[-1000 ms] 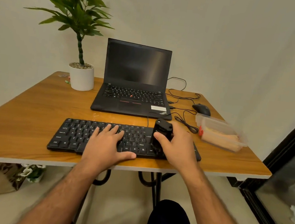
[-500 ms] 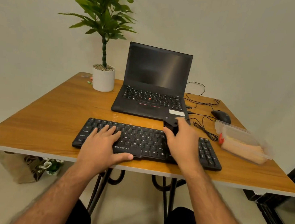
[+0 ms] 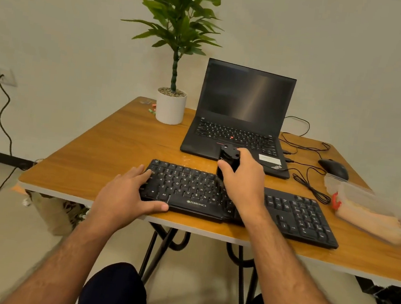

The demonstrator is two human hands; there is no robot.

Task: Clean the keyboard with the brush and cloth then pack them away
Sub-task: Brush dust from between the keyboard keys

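One keyboard [image 3: 238,202] under both hands; one brush [image 3: 229,156] in the right hand [image 3: 246,182]; one laptop [image 3: 241,121] beyond it; one potted plant [image 3: 170,105] beyond the left hand [image 3: 123,198]; one mouse [image 3: 333,168] and one plastic container [image 3: 364,209] right of the right hand.

Wooden table [image 3: 108,155], keyboard [image 3: 297,216], laptop [image 3: 236,136], plant pot [image 3: 170,107], mouse [image 3: 333,168]

Black brush [image 3: 229,159] gripped upright by right hand [image 3: 245,182] over keyboard [image 3: 288,213]; keyboard's left end pressed by left hand [image 3: 123,193] on wooden counter [image 3: 108,155]; laptop [image 3: 241,121] seen behind.
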